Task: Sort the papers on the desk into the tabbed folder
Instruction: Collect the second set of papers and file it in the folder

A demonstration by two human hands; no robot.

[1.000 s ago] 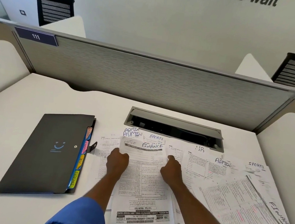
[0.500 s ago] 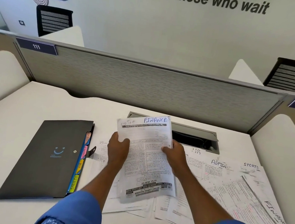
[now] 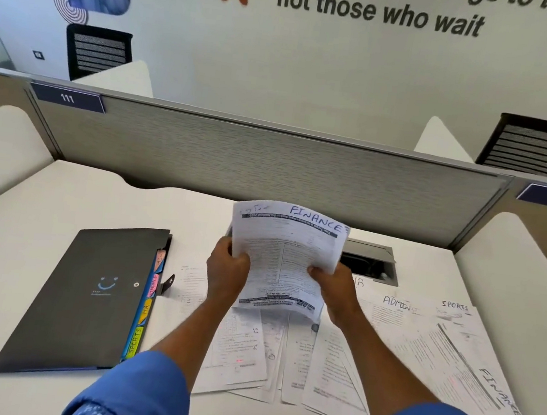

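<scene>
A printed sheet marked FINANCE is held up above the desk, tilted toward me. My left hand grips its left edge and my right hand grips its right edge. Under it, several loose papers lie spread over the desk; their handwritten labels read ADMIN, SPORTS and FINANCE. The dark tabbed folder lies closed at the left, with coloured tabs along its right edge reading SPORTS, HR and FINANCE.
A grey cable box with a raised lid sits in the white desk behind the held sheet. A grey partition closes the far side. White side panels flank the desk left and right.
Both hands lifted the FINANCE sheet off the pile and raised it higher above the desk. The view tilted up.
</scene>
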